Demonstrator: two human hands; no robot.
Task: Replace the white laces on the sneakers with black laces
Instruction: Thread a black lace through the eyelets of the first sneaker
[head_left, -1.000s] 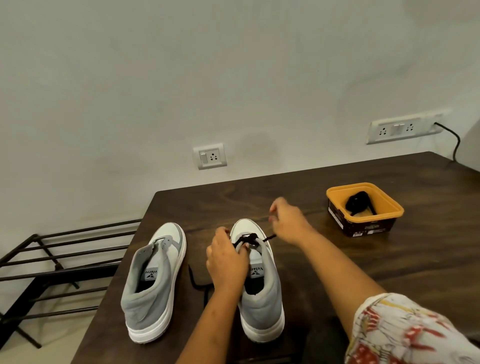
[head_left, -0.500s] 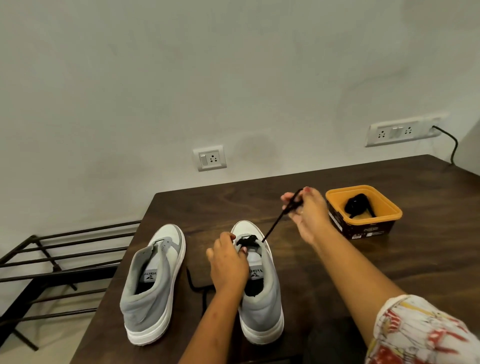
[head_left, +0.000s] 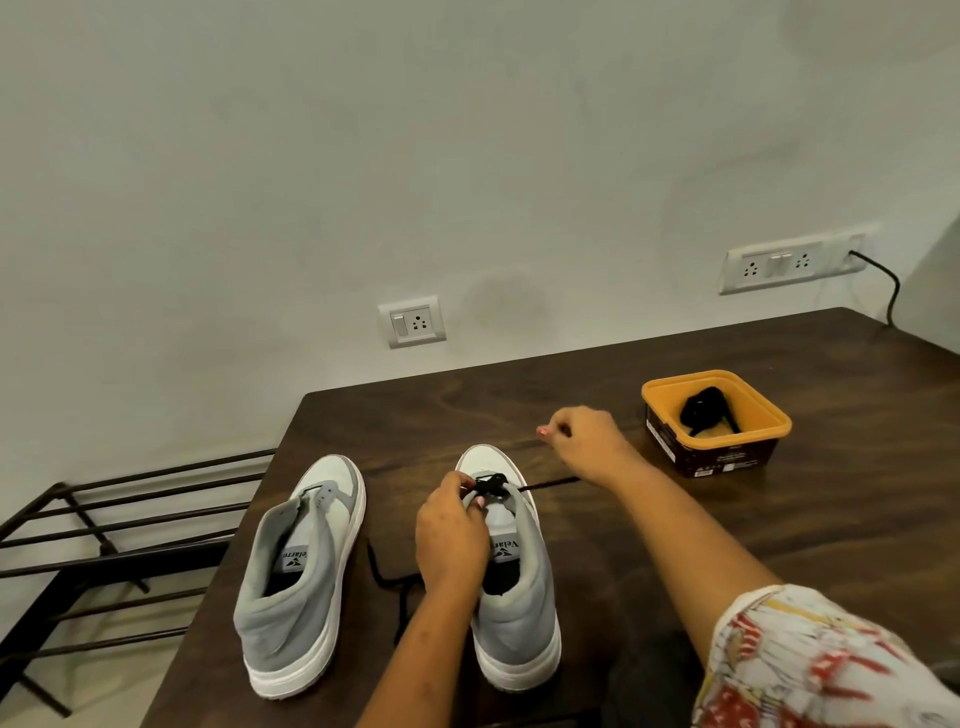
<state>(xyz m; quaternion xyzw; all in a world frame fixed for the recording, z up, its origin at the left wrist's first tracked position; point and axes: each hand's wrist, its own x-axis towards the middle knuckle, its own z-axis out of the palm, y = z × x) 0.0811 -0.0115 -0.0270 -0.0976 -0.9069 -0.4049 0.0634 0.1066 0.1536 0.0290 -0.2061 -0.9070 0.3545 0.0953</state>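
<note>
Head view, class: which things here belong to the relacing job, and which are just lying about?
Job: sneaker being laced, other sneaker, black lace, spare lace in the orange tub.
Lying about: wall socket, switch panel, metal rack.

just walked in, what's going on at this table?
A person is threading a black lace into one sneaker. The left hand pinches it at the front eyelets; the right hand, fingers curled, holds the end stretched sideways. The other sneaker stands alongside, untouched. Another dark bundle lies in the orange tub.
</note>
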